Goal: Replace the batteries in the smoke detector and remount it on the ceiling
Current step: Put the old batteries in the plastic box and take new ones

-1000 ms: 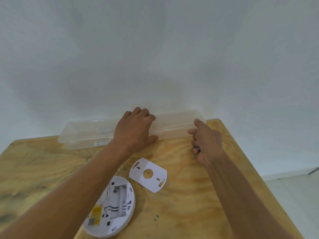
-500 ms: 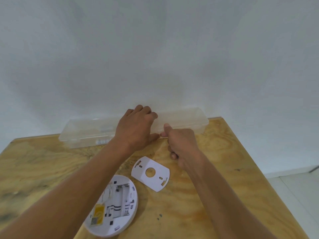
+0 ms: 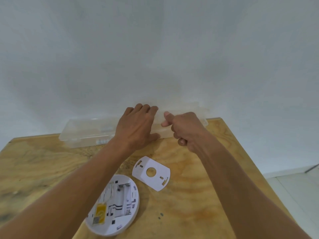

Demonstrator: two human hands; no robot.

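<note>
Smoke detector (image 3: 113, 205): near you on the wooden table (image 3: 198, 204), back up, battery bay exposed; mounting plate (image 3: 151, 173) just right of it. Your left hand (image 3: 136, 128) lies flat on the clear plastic case (image 3: 86, 130). Your right hand (image 3: 184, 129) is curled, thumb and forefinger against the case's front edge.

Plain white matte wall (image 3: 155, 49) rises beyond the hands. Light plywood tabletop (image 3: 198, 195), visibly grained and stained, lies beneath them. Pale tiled floor (image 3: 296, 192) shows right of the right forearm. Lighting even, diffuse.
</note>
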